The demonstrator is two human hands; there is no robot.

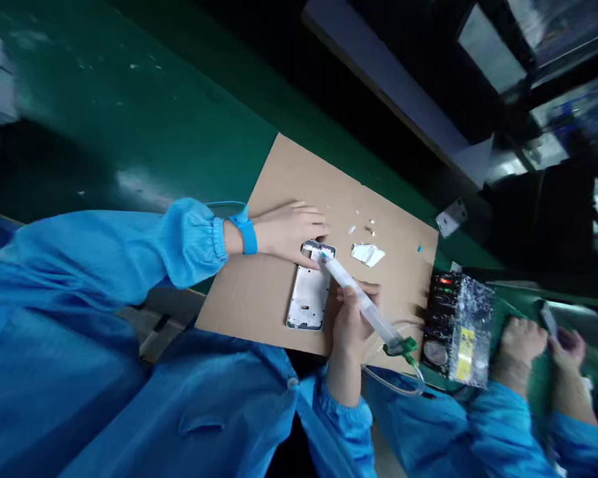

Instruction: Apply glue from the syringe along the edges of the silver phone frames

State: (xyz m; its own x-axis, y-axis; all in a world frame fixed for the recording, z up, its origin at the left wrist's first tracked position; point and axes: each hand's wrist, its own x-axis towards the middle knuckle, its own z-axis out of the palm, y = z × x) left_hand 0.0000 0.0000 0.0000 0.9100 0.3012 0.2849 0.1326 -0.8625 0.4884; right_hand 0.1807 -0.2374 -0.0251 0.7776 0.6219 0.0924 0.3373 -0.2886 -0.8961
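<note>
A white phone frame [309, 295] with a dark rim lies flat on a sheet of brown cardboard [249, 285]. My left hand [292, 232] grips its upper end, thumb along the near side and fingers bent around the top. A blue wristband [249, 238] is on that wrist. In my right hand [351, 315] is a clear glue syringe [369, 309], held slanted. Its blue tip points at the frame's upper part; whether it touches cannot be made out. A green cap [401, 346] with a clear hose closes the syringe's back end.
A crumpled white scrap [367, 254] and several small crumbs lie on the cardboard. To the right stands a dispenser box [458, 328] with a red display. Another phone part [451, 218] rests on the green table [179, 133]. A co-worker's hands [523, 338] are at far right.
</note>
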